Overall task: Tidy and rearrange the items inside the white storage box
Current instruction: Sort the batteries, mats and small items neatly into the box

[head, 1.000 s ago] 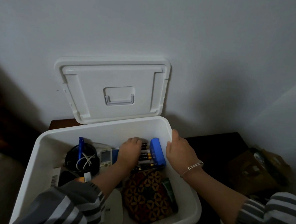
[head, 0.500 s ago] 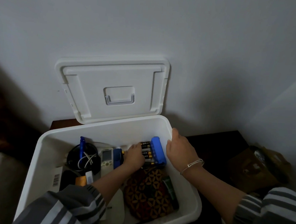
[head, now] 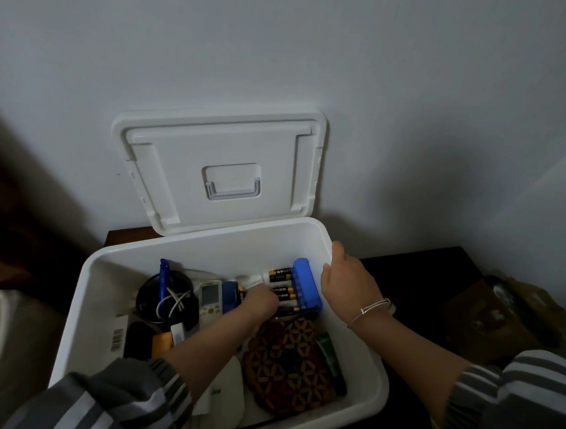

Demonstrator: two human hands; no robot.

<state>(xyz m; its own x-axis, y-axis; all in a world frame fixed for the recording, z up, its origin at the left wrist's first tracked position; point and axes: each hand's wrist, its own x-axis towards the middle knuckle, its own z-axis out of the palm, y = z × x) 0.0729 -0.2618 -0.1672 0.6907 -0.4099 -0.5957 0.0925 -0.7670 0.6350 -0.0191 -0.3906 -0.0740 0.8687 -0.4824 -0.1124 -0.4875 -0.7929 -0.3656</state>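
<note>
Blue battery case, between your hands in the white storage box: likely rigid and weighty, its batteries apt to roll; lift by both blue ends; your left hand curls on the batteries, grip hidden, your right hand clasps the rim

Left forearm reaches forward and down, bare below the elbow; left hand lies knuckles-up, fingers curled under and hidden; right forearm angles inward; right hand grips the white storage box at its rim, thumb raised.
</note>
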